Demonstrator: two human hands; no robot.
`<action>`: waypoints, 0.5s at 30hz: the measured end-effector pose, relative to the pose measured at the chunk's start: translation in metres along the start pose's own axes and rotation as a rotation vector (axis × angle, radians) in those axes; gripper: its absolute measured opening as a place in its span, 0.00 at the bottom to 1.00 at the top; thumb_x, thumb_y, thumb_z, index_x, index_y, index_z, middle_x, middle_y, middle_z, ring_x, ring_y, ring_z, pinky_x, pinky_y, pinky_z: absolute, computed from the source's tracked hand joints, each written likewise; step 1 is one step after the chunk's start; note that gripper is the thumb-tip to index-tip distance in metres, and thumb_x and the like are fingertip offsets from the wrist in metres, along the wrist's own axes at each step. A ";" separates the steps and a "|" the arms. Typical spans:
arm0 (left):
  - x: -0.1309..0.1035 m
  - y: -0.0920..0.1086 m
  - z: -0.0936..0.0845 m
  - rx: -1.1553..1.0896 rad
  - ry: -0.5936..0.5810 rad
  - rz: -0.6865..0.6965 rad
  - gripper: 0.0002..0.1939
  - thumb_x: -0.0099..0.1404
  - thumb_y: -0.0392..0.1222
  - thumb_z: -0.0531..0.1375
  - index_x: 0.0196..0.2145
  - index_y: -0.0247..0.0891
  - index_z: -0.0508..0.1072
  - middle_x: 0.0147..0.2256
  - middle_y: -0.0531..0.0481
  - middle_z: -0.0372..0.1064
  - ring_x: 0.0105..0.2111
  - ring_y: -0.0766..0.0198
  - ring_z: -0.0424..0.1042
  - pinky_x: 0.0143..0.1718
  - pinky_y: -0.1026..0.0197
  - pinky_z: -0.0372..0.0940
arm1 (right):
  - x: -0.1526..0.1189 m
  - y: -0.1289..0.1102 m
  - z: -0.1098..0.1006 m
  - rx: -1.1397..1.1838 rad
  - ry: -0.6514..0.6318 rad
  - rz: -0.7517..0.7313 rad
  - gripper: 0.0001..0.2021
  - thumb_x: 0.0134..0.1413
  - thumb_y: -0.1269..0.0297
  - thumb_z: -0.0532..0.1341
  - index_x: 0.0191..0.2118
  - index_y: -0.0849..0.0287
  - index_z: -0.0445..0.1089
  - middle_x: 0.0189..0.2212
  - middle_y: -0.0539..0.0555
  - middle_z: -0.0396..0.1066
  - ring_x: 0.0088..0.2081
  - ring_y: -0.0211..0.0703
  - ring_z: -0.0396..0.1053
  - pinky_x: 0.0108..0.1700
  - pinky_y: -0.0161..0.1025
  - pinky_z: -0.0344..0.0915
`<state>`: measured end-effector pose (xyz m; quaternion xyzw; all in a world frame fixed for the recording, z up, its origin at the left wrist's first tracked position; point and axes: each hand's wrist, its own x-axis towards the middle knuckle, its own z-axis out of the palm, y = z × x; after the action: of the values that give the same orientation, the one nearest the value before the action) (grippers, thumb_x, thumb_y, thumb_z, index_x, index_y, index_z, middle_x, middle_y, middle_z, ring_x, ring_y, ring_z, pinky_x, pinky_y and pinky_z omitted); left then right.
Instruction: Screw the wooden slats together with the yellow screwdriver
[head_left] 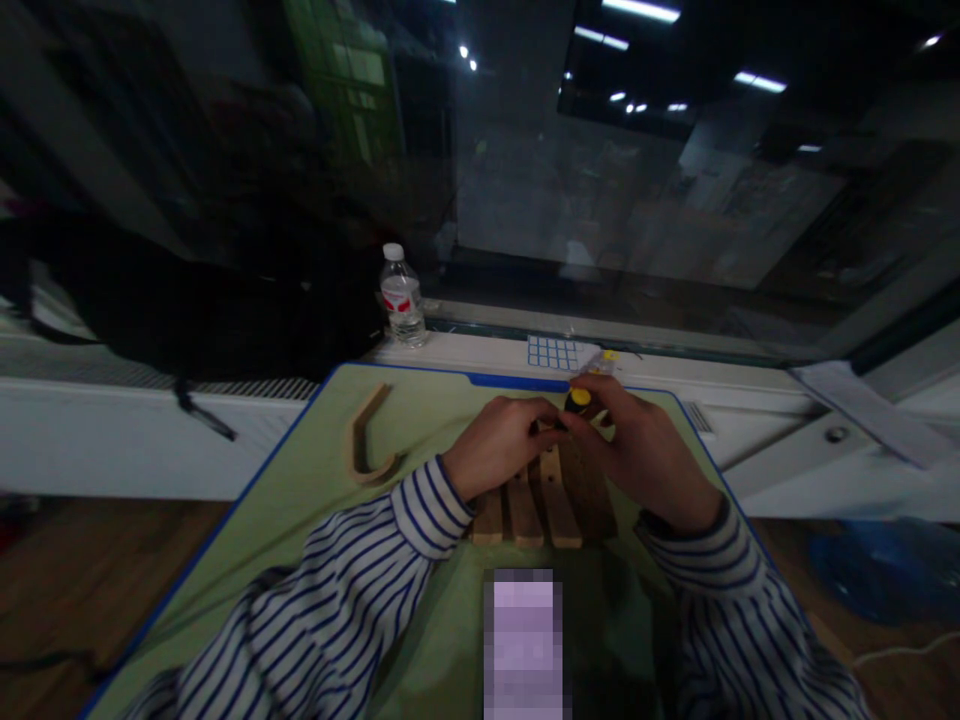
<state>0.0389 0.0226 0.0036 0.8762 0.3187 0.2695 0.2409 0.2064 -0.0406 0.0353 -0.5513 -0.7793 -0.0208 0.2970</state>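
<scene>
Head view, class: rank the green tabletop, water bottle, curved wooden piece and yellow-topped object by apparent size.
1. Green tabletop
2. Water bottle and curved wooden piece: similar height, unranked
3. Yellow-topped object, partly hidden

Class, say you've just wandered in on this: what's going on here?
A person in striped sleeves has both bare hands over some wooden slats on a green table. The right hand holds a small yellow-and-black object, perhaps a screwdriver handle; the left hand has its fingertips close beside it. A hooked wooden piece lies to the left, touched by neither hand, and a bottle stands on the sill beyond.
</scene>
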 end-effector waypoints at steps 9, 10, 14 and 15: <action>0.000 -0.002 0.001 -0.003 -0.024 0.012 0.09 0.64 0.42 0.57 0.39 0.38 0.74 0.35 0.49 0.75 0.36 0.59 0.73 0.35 0.63 0.63 | 0.001 0.003 0.001 -0.007 0.012 -0.077 0.16 0.59 0.65 0.54 0.52 0.60 0.63 0.47 0.59 0.71 0.47 0.49 0.70 0.46 0.48 0.68; 0.000 -0.001 0.001 -0.003 -0.022 0.014 0.09 0.64 0.42 0.57 0.39 0.38 0.74 0.35 0.49 0.75 0.36 0.59 0.73 0.35 0.63 0.62 | 0.001 0.003 0.001 -0.007 0.012 -0.076 0.16 0.59 0.65 0.54 0.52 0.60 0.64 0.47 0.59 0.71 0.47 0.49 0.70 0.47 0.48 0.68; 0.000 0.001 -0.001 0.012 -0.014 0.011 0.09 0.64 0.43 0.57 0.38 0.38 0.74 0.35 0.49 0.75 0.35 0.60 0.73 0.32 0.64 0.61 | 0.001 0.004 0.002 -0.010 0.022 -0.086 0.14 0.59 0.65 0.54 0.50 0.60 0.66 0.46 0.59 0.72 0.47 0.48 0.70 0.47 0.47 0.68; 0.000 0.002 -0.001 0.017 -0.015 0.009 0.10 0.64 0.44 0.57 0.38 0.38 0.74 0.35 0.49 0.75 0.35 0.60 0.73 0.31 0.64 0.61 | 0.002 0.003 0.001 -0.008 0.022 -0.091 0.14 0.59 0.65 0.54 0.50 0.60 0.66 0.46 0.59 0.72 0.47 0.48 0.70 0.48 0.47 0.68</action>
<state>0.0387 0.0215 0.0052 0.8816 0.3152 0.2615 0.2346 0.2085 -0.0374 0.0338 -0.5162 -0.8002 -0.0435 0.3022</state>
